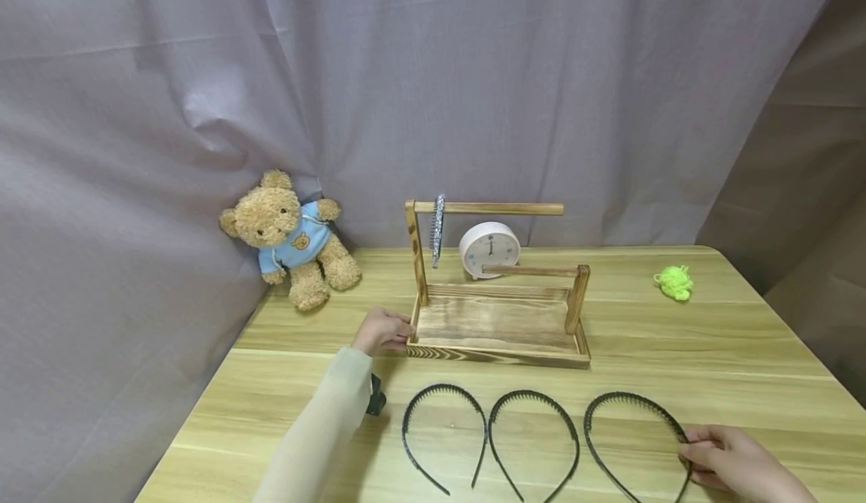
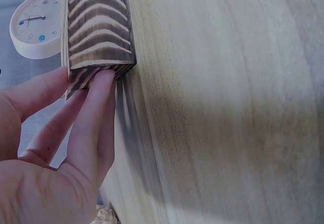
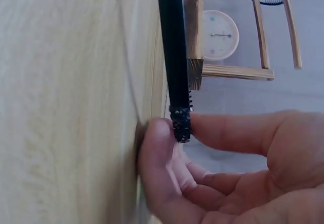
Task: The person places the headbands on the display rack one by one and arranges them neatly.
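Note:
A wooden stand (image 1: 497, 356) has a shallow tray base and two bars at different heights. My left hand (image 1: 384, 330) grips the tray's left end near the front corner; the left wrist view shows the fingertips (image 2: 105, 77) against its end face. On the upper bar hangs a glittery headband (image 1: 437, 231). With thumb and fingers my right hand (image 1: 734, 458) pinches the right side of a black toothed headband (image 1: 632, 398). Two more black headbands, one on the left (image 1: 444, 387) and one in the middle (image 1: 533, 394), lie on the table side by side.
A white round clock (image 1: 490, 249) stands behind the stand. To the left sits a teddy bear (image 1: 304, 243) in a blue top, against the grey curtain (image 1: 473, 97). A bright green yarn bundle (image 1: 674, 283) lies at the right rear of the wooden table (image 1: 731, 353).

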{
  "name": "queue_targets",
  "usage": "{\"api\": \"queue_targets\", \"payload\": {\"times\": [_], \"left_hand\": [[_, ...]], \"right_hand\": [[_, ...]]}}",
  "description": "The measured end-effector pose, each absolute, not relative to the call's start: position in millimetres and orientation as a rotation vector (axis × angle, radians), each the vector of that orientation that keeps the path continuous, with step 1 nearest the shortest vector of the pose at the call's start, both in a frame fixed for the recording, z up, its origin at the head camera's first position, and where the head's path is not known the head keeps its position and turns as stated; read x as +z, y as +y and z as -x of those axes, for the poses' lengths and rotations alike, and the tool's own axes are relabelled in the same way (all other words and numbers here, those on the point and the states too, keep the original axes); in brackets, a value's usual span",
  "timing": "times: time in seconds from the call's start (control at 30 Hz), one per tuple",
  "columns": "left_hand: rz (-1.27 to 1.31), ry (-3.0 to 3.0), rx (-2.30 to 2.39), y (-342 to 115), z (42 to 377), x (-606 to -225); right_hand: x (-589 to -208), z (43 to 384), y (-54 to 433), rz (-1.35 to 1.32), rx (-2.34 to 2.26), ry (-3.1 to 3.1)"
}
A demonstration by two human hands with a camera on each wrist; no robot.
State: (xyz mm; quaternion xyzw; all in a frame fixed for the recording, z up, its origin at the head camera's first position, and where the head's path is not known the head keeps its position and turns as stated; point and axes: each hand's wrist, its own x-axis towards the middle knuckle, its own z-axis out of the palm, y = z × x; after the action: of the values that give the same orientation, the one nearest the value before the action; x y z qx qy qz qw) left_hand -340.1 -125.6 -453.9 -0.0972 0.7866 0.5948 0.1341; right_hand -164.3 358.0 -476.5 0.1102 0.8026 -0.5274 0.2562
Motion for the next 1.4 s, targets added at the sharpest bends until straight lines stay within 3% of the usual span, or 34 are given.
{"api": "queue_targets", "payload": {"times": [1.4], "left_hand": [[0.29, 2.275, 1.743, -125.4, 338.5, -454.5]], "right_hand": [[-450.9, 161.2, 330.9, -0.452, -2.459, 2.147]]}}
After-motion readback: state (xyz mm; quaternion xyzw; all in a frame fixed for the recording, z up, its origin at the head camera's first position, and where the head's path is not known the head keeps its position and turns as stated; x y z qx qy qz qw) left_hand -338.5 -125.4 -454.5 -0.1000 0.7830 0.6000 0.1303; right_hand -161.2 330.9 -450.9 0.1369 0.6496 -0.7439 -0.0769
